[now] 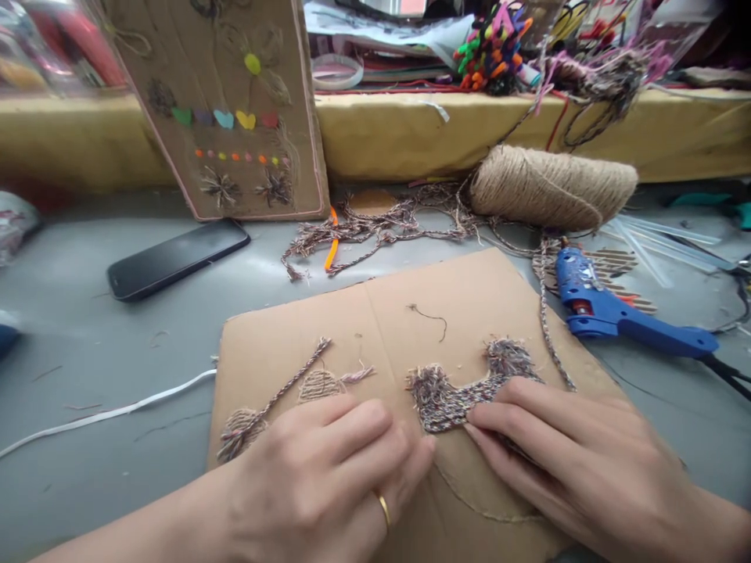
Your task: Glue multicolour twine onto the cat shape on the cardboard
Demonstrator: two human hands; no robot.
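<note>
**Fingertips pressed on a yarn shape**

Both grips lay flat and unclenched, grasping nothing; they only pressed. From the head view, the right hand (587,461) had its fingertips on the lower edge of the frayed yarn patch (463,387), a curved piece of mixed purple and tan strands lying on the cardboard sheet (375,328). The left hand (328,477), a ring on one finger, rested just beside it, its fingertips touching the sheet at the patch's lower left corner. So the patch sat ahead of both grips, partly under the right fingers, its fringed ends free.

Judging from this, pressing well meant spreading even pressure along the edge, keeping the fibres flat and the sheet steady under the left palm, without dragging the fringe.

Further left on the sheet lay a twisted cord (293,383) over two small jute coils. A blue glue gun (622,317) rested on the desk (117,367) to the right, near a jute spool (551,188); a phone (176,258) lay well apart on the left.
</note>
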